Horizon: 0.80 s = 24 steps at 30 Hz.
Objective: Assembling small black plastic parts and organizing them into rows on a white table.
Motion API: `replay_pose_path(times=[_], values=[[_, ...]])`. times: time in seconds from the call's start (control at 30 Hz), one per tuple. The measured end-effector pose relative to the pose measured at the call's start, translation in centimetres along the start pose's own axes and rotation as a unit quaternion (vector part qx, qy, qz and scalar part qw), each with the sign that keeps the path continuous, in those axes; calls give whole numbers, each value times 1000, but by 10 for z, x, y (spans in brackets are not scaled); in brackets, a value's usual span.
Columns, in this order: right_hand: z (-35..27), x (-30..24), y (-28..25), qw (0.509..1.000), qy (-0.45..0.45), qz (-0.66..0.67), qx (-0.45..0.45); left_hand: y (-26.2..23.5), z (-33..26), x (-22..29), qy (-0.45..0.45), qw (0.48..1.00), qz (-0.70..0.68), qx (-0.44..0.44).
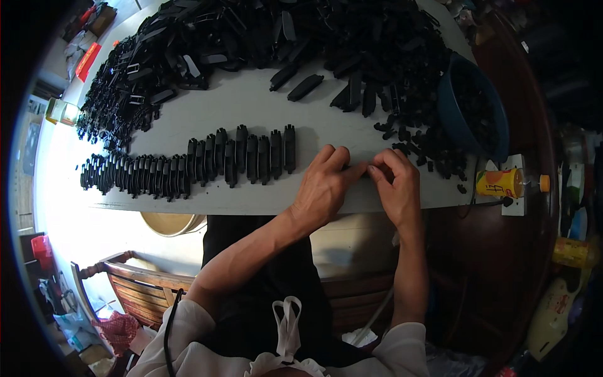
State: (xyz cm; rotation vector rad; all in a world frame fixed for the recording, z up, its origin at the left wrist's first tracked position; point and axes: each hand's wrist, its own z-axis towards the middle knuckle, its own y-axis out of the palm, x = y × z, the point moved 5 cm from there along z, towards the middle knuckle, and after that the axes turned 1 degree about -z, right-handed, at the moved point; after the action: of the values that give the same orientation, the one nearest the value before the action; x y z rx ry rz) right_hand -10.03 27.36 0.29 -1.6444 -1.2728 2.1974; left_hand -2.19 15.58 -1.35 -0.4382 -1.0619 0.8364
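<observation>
My left hand (323,188) and my right hand (396,188) meet near the front edge of a white table (251,107). Their fingertips pinch together around a small black plastic part (366,169) that is mostly hidden between them. To the left of my hands, a long row of black oblong plastic pieces (251,154) lies side by side and runs on toward the left edge (132,176). A large heap of loose black plastic parts (270,38) covers the far side of the table.
A blue bowl (474,110) with small black parts stands at the right, more small parts scattered before it. A yellow can (500,183) lies on a white power strip (516,204). A wooden chair (135,283) stands lower left. A round tan container (173,223) sits under the table edge.
</observation>
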Motion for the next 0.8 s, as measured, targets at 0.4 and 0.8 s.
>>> replay_pose_path(times=[0.4, 0.8], values=[[14, -14, -2, 988, -44, -114, -97, -6, 2, -6, -53, 995, -85, 13], [6, -15, -4, 983, -73, -149, -85, -8, 1, -8, -59, 993, -96, 19]])
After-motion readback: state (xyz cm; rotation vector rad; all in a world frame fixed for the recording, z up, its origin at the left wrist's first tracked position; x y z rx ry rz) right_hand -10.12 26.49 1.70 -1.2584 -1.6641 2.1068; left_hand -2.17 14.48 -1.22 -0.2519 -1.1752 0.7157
